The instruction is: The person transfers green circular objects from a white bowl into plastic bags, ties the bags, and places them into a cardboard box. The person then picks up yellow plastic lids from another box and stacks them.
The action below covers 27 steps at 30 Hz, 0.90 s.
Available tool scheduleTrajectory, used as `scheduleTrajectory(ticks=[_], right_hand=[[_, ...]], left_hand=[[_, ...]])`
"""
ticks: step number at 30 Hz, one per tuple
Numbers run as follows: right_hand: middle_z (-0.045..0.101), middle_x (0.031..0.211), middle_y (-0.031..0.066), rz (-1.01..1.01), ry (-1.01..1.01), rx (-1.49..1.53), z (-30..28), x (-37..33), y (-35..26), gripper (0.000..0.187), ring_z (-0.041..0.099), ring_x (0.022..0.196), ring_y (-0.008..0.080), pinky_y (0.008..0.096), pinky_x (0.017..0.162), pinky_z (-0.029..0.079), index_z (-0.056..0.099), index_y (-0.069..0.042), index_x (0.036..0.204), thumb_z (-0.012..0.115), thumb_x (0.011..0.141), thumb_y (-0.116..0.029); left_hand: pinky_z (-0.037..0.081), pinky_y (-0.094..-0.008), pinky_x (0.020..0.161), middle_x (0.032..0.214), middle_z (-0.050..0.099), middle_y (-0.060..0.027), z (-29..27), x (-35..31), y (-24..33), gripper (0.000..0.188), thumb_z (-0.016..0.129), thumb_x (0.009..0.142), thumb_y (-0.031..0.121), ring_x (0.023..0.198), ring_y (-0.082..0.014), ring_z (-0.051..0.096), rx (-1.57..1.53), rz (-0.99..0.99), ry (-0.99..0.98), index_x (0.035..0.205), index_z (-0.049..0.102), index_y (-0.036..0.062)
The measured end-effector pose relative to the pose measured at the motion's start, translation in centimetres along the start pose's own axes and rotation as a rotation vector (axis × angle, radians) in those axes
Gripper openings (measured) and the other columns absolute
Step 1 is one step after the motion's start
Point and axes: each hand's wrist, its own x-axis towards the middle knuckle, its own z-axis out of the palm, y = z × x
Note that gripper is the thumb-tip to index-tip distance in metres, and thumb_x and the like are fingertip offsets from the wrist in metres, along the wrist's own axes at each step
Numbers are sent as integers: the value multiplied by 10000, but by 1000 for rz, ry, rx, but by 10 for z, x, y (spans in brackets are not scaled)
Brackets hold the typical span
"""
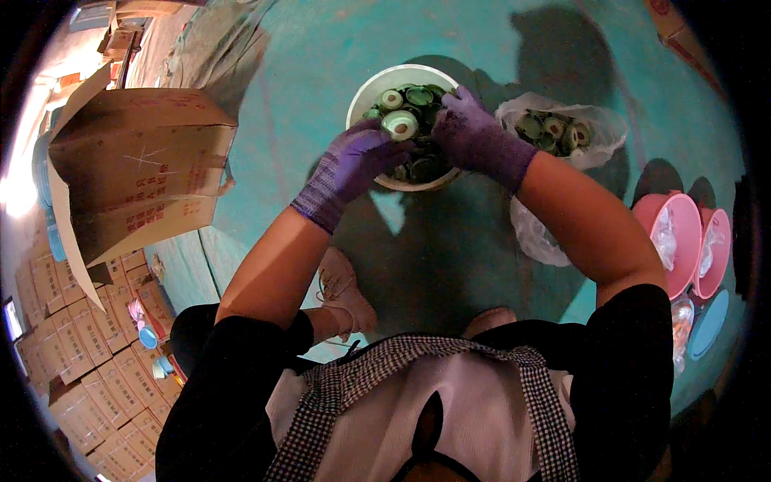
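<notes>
A white round basin (358,95) stands on the floor in front of me, filled with small round green pieces (419,95), several with a pale ring and a brown centre. Over its left side, my left hand (361,157), in a purple knitted glove, has its fingers closed at the edge of a green disc with a pale ring (400,124). At the basin's right side is my right hand (474,132), gloved in the same purple. Its fingers are bent inward over the pieces, and whatever they grip is hidden.
Right of the basin lies a clear plastic bag (598,132) with similar green pieces. An open cardboard box (148,161) stands at left, with stacked cartons (104,361) nearer me. Pink tubs (681,241) and a blue lid (710,324) are at far right.
</notes>
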Motion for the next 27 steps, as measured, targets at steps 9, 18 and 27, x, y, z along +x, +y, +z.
scheduleTrajectory(ticks=[9,18,27], right_hand=[[584,975,69,62,131,247,-3,-3,22,280,521,1032,280,445,909,402,690,-149,950,678,674,-196],[625,909,97,-39,229,90,37,6,-8,188,587,949,319,458,822,459,664,-142,927,590,763,-195],[641,982,194,250,-215,729,-16,31,6,321,642,937,296,388,867,494,652,-64,1006,633,796,-306]], left_hand=[[463,-322,706,1076,602,-149,-21,13,-1,464,544,813,149,773,-209,564,-202,-168,-193,1254,477,22],[382,-255,550,907,599,-103,-3,4,6,200,532,855,226,590,-141,478,-461,-232,-431,966,616,82],[385,-320,610,904,594,-87,-20,-5,9,272,514,917,379,730,-191,528,-178,-97,-408,847,579,124]])
